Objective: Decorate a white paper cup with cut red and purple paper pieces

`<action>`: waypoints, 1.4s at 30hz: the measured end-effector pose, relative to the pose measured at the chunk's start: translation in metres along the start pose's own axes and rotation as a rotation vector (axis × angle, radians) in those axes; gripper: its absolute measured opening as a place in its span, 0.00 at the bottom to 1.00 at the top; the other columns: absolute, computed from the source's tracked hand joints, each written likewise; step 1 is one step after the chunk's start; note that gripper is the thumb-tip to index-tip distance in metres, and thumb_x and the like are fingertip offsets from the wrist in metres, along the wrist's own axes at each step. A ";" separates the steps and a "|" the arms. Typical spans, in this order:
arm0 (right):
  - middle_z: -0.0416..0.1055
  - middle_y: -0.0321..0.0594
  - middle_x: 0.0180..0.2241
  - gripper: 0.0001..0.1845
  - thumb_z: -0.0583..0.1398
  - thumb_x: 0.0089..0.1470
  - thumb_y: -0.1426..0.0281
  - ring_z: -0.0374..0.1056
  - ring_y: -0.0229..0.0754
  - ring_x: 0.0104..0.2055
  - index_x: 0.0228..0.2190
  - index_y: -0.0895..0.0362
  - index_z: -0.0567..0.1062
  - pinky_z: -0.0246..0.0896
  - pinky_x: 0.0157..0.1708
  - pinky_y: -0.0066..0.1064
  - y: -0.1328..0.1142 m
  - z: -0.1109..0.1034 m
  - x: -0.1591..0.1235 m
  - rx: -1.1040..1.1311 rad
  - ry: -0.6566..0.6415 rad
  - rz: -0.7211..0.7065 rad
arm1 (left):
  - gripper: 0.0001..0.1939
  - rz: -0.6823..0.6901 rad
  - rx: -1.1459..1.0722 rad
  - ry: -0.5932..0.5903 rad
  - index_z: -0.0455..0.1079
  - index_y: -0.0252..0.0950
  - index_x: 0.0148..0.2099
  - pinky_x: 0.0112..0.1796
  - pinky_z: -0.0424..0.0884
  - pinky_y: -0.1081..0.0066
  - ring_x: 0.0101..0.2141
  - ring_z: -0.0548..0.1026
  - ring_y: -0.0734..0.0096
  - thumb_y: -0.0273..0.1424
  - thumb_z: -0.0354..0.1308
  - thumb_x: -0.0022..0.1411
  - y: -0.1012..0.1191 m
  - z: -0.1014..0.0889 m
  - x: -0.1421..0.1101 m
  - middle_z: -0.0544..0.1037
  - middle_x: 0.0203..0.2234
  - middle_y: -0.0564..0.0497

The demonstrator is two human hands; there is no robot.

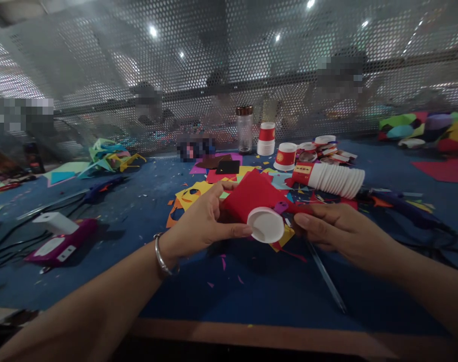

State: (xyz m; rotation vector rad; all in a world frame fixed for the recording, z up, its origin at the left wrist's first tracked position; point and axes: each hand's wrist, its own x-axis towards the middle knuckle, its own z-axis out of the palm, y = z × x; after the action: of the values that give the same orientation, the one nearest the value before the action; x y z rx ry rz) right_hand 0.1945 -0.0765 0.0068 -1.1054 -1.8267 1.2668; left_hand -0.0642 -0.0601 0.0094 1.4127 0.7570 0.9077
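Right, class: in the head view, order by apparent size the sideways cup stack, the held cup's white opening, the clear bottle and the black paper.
1. Sideways cup stack
2. White opening and clear bottle: unsure; opening wider, bottle taller
3. Black paper

Left hand [201,216] partly behind red paper [254,193]

1 bottle [244,131] near perforated screen [251,65]

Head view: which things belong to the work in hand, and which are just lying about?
Apparently in the work: paper cup in the left hand; red paper.

Apparently just lying about: lidded bottle; purple block.
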 end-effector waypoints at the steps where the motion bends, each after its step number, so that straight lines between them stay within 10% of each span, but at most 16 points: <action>1: 0.45 0.24 0.18 0.33 0.61 0.54 0.38 0.40 0.29 0.18 0.21 0.53 0.62 0.34 0.14 0.24 -0.001 0.000 0.000 0.028 -0.005 0.006 | 0.37 0.006 -0.004 0.018 0.59 0.39 0.56 0.45 0.80 0.63 0.42 0.84 0.60 0.26 0.76 0.50 0.001 0.000 0.000 0.84 0.41 0.47; 13: 0.46 0.24 0.18 0.33 0.64 0.49 0.36 0.38 0.30 0.19 0.26 0.55 0.70 0.29 0.15 0.26 -0.004 0.002 0.001 0.134 -0.009 0.065 | 0.36 0.223 0.217 0.140 0.59 0.40 0.59 0.43 0.79 0.64 0.42 0.84 0.60 0.32 0.75 0.54 0.003 0.010 -0.006 0.84 0.38 0.50; 42: 0.47 0.25 0.18 0.33 0.62 0.53 0.37 0.39 0.29 0.18 0.22 0.54 0.66 0.33 0.14 0.25 -0.009 0.003 0.001 0.105 -0.008 0.018 | 0.46 0.172 0.191 0.159 0.56 0.40 0.67 0.35 0.78 0.67 0.36 0.84 0.59 0.35 0.76 0.52 0.003 0.010 -0.002 0.83 0.32 0.51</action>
State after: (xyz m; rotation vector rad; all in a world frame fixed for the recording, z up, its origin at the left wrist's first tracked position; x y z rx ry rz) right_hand 0.1892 -0.0788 0.0139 -1.0626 -1.7385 1.3637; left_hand -0.0572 -0.0669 0.0123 1.6057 0.8698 1.1150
